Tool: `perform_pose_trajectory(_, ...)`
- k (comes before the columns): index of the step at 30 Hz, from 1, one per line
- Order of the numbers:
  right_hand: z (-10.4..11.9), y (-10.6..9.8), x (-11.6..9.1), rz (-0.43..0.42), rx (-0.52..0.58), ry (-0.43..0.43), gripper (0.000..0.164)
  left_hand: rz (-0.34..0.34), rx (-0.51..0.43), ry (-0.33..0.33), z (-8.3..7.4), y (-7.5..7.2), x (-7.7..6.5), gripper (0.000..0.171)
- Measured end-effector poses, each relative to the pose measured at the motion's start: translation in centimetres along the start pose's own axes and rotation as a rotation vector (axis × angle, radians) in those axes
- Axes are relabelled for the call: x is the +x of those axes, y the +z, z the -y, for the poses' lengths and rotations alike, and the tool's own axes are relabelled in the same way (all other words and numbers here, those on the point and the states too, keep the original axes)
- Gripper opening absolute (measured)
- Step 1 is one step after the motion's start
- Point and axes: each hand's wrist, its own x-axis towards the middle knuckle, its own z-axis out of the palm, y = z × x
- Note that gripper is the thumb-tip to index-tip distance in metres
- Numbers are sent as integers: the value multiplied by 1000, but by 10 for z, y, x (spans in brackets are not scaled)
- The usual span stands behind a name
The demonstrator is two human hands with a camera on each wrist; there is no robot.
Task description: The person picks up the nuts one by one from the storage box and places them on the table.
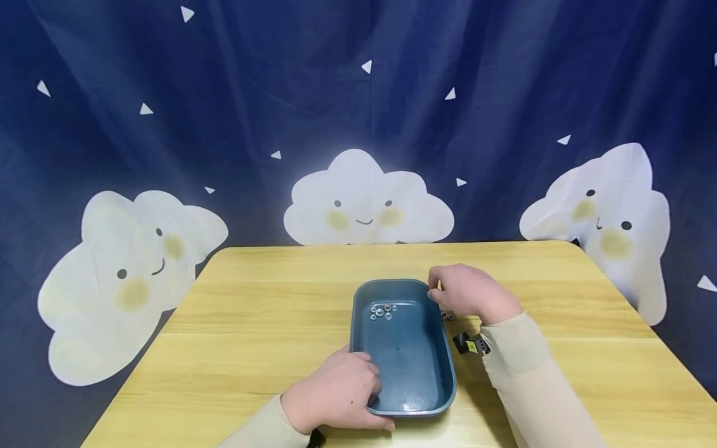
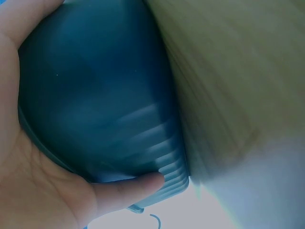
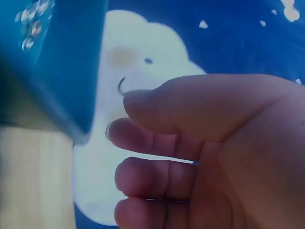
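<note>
A deep blue-green plastic bin (image 1: 400,367) with rounded corners sits over the wooden table. Several small metal nuts (image 1: 380,312) lie inside it, near its far left end. My left hand (image 1: 338,392) grips the near left corner, fingers over the rim and thumb outside; the left wrist view shows that thumb (image 2: 131,191) against the outer wall. By the far right corner is my right hand (image 1: 467,289), its fingertips right at the rim in the head view. In the right wrist view its fingers (image 3: 143,177) are loosely bent, with nothing visible between them and the thumb.
A few more small metal pieces (image 1: 447,316) lie on the table (image 1: 269,311) just right of the bin, partly hidden by the right hand. A black wrist camera (image 1: 470,343) hangs under the right sleeve. Behind the table hangs a dark blue curtain (image 1: 313,81) with white clouds.
</note>
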Motion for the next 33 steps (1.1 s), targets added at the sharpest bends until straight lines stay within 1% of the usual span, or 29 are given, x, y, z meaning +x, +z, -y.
perform_pose_trajectory(5,20,-7,-4,-78,-22,-59,5,-14,5,-2,0,-1,0,57)
perform_pose_trajectory(9,38,-7,-5,-135,-11,-134,7,-2,-7,2,0,-2,-1,57)
perform_pose_trajectory(13,54,-2,-6,-159,16,-198,8,11,-36,9,0,-1,-2,56)
perform_pose_trajectory(16,61,2,-4,-169,26,-226,8,6,-45,14,0,0,-3,56)
perform_pose_trajectory(20,68,7,0,-160,31,-239,8,-6,-53,22,1,2,-4,55)
perform_pose_trajectory(26,75,17,9,-108,36,-215,6,-12,-51,27,2,1,-3,55)
perform_pose_trajectory(29,74,28,16,-71,21,-199,5,-18,-37,27,2,1,-3,56)
perform_pose_trajectory(33,71,39,21,-39,-23,-172,10,-28,-16,23,1,0,-2,57)
